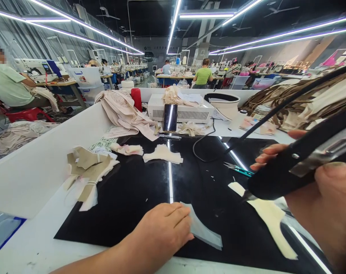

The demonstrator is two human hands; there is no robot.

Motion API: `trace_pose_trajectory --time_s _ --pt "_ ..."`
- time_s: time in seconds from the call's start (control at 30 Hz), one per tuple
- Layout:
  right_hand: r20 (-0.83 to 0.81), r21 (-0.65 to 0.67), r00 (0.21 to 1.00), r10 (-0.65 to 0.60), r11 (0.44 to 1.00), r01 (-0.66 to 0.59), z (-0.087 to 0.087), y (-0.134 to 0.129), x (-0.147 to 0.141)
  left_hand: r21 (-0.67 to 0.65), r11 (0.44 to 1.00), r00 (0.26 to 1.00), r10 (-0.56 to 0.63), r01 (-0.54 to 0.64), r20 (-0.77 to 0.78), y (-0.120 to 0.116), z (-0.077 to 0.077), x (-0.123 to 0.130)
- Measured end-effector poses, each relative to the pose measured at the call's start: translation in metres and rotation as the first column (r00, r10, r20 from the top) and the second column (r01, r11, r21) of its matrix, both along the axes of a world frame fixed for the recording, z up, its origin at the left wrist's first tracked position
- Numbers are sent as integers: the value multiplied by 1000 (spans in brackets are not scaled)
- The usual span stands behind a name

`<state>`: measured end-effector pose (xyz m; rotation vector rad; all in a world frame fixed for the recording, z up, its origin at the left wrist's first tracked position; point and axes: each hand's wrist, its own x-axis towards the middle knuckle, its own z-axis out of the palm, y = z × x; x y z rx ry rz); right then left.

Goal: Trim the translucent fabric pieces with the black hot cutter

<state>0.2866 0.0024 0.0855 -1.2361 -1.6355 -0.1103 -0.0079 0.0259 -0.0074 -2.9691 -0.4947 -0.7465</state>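
My left hand (pixel 167 230) is closed on one end of a curved, pale grey, sheer fabric piece (pixel 205 230) lying on the black board (pixel 127 217). The fingers are together and their tips are partly hidden. My right hand (pixel 310 190) is wrapped round a thick black corded handheld tool (pixel 281 171) with a small pointed metal tip, tilted down to the left. Under this tip lies a cream fabric piece (pixel 271 220); I cannot tell whether they touch. Teal-handled thread snips (pixel 238 169) lie just beyond the tool.
Tied beige fabric bundles (pixel 90 167) and a cream stack (pixel 163 154) lie on the board. Behind stand a phone (pixel 170 117), a vented white box (pixel 180 108) and a red thread cone (pixel 136 99). The tool's black cord (pixel 264 120) crosses the right side. A co-worker (pixel 10 82) sits left.
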Motion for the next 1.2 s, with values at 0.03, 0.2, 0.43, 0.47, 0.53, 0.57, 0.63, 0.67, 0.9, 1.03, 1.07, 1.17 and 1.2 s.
trace_pose_trajectory --time_s 0.03,0.2,0.43,0.47,0.53,0.57,0.63,0.67,0.9,1.03,1.07,1.17,1.2 --pt "-293 2 953 81 996 -84 6 0 -11 6 1000 1000 1 -1 5 0 0 0" --pt "-636 66 750 182 981 -182 15 5 -53 47 999 999 8 -10 37 -1 2 1" --pt "-633 187 621 462 870 -457 -4 12 -92 79 997 996 13 -20 89 -1 3 4" --pt "-646 240 587 489 859 -452 -5 13 -97 82 996 995 16 -24 96 0 3 4" --pt "-663 294 554 504 856 -426 -8 17 -106 83 996 995 18 -26 102 0 3 5" --pt "-667 305 551 502 858 -413 -9 19 -109 83 996 995 14 -23 103 0 3 5" --pt "-675 305 552 490 866 -396 -13 22 -112 80 997 995 11 -19 100 0 4 5" --pt "-679 303 552 484 870 -390 -15 23 -113 79 997 995 12 -20 97 0 4 5" --pt "-670 301 583 460 886 -353 -24 26 -110 75 997 997 22 -27 68 -2 1 4" --pt "-670 297 599 439 898 -325 -24 29 -108 60 998 999 21 -24 45 -2 1 3" --pt "-670 296 601 435 899 -322 -24 29 -108 57 998 999 22 -24 42 -2 1 3" --pt "-674 285 607 422 906 -313 -24 30 -107 62 998 999 21 -24 49 -1 2 4" --pt "-677 279 609 414 910 -307 -24 30 -107 66 997 998 22 -25 54 -1 2 4"
